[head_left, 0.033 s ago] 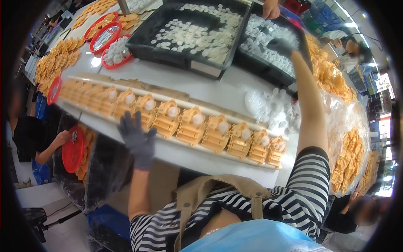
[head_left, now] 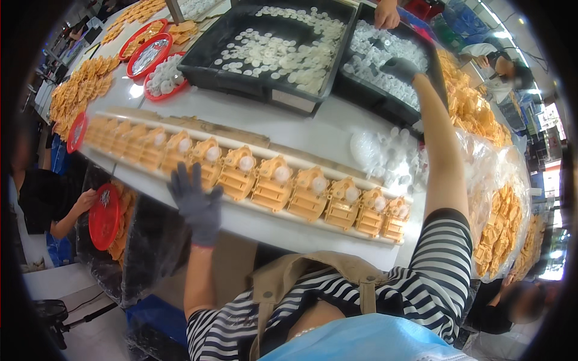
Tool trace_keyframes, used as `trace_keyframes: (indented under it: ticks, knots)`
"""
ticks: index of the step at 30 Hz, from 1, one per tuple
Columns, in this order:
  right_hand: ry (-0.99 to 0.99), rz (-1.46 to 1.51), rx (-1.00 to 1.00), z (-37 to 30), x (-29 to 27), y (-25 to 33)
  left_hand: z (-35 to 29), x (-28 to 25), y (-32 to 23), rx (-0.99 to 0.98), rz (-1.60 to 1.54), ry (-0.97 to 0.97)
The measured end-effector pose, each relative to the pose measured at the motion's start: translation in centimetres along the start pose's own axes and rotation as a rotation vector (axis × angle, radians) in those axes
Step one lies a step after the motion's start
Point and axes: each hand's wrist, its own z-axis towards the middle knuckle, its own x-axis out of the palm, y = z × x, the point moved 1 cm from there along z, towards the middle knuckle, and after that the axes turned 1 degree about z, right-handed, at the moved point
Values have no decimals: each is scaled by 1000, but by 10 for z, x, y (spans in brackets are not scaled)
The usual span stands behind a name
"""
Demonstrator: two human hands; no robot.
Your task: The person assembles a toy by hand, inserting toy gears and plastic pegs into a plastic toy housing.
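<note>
My left hand (head_left: 198, 201), in a grey glove, lies with fingers spread at the near edge of a row of orange plastic housings (head_left: 273, 184). Its fingertips touch or overlap one of the housings. The housings stand side by side in a long white rail (head_left: 337, 231), and many carry a round translucent white piece (head_left: 282, 174). My right arm stretches to the far right, where my gloved right hand (head_left: 404, 69) dips into a black bin (head_left: 376, 99) of clear plastic parts (head_left: 391, 48). Its fingers are curled together; what they hold, if anything, is hidden.
Another black tray (head_left: 241, 90) holds loose translucent discs. Another person's hand (head_left: 387, 14) is at the bin's far edge. Red bowls (head_left: 162, 96) stand at the far left. Orange parts are heaped (head_left: 472, 99) on the right, beside clear bags. A seated person holds a red basin (head_left: 103, 219) left.
My right hand has shifted slightly among the clear parts, its fingers curling. The left hand stays in place; the whole view has moved only a little.
</note>
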Motion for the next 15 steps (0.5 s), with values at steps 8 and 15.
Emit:
trace_keyframes:
  ticks: [8, 15]
  knots:
    - [310, 95, -117, 20, 48, -69, 0, 10, -4, -131, -344, -60]
    - [590, 207, 291, -8, 36, 8, -2, -23, -7, -81, 25, 0]
